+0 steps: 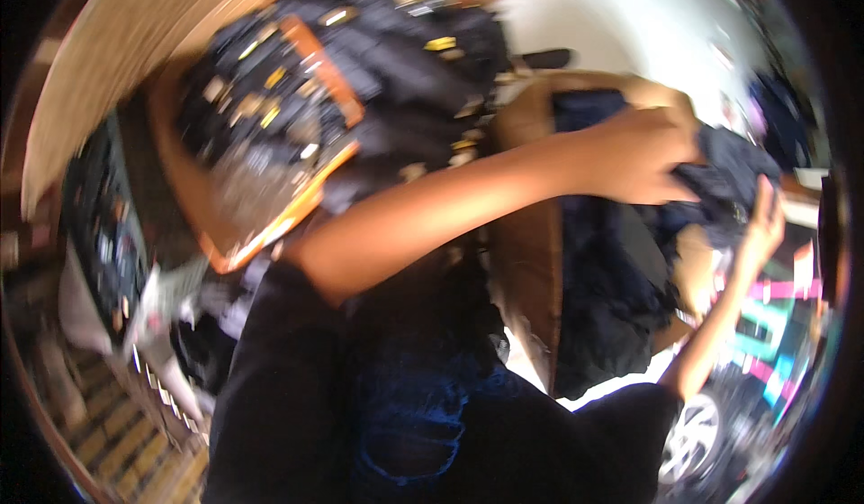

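My left hand (650, 155) reaches across to the right, over a cardboard box (522, 297) holding dark cloth items (603, 288). Its fingers are closed on a dark navy cloth (733, 175), perhaps a garment; motion blur hides its exact kind. At the far side of this cloth is my right hand (763, 225), its fingers pointing up along the cloth's right edge and gripping it. Between my hands the cloth hangs bunched, above the right part of the box.
Left of the box lies a large pile of dark items (387, 63) with small yellow and pale tags. An orange-rimmed container (270, 250) of similar pieces stands at left, beside a big cardboard flap (99, 63). A wheel (693, 436) shows at lower right.
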A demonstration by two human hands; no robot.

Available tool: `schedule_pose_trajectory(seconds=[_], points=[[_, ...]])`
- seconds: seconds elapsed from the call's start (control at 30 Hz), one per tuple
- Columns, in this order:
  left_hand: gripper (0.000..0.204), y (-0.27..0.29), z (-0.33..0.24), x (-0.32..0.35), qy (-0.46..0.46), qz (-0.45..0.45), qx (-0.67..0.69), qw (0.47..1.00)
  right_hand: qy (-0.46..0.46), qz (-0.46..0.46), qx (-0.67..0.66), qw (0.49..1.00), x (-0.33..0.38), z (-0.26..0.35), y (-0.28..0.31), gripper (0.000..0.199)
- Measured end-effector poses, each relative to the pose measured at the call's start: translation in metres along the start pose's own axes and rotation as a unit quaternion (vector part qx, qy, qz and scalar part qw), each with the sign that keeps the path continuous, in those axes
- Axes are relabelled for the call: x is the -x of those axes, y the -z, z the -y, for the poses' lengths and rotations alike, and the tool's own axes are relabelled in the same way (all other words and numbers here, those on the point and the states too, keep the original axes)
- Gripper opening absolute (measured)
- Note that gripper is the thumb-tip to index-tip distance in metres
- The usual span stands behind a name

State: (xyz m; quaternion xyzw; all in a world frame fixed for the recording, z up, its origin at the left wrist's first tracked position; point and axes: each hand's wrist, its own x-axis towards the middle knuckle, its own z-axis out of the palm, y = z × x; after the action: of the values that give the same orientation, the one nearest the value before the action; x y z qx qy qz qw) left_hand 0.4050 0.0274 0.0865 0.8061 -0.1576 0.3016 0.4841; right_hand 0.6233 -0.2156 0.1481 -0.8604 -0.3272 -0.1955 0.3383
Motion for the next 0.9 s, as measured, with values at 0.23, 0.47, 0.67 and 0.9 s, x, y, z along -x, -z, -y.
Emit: schedule_pose_trajectory(seconds=[0.23,0.47,0.67,0.9], points=[[0.044,0.155,-0.093,0.072,0.153,-0.235,-0.103,0.954,0.014,-0.107,-0.133,0.985,0.007,0.077,-0.026,0.055],[0.038,0.227,-0.211,0.302,0.328,-0.508,-0.089,0.791,0.099,0.018,-0.28,0.955,-0.001,0.16,-0.055,0.038],[0.037,0.147,-0.276,0.45,0.526,-0.67,-0.12,0.509,0.297,0.344,-0.123,0.882,0.058,0.299,-0.099,0.021],[0.08,0.014,-0.25,0.537,0.612,-0.531,-0.331,0.483,0.451,0.704,-0.293,0.463,0.231,0.413,-0.21,0.016]])
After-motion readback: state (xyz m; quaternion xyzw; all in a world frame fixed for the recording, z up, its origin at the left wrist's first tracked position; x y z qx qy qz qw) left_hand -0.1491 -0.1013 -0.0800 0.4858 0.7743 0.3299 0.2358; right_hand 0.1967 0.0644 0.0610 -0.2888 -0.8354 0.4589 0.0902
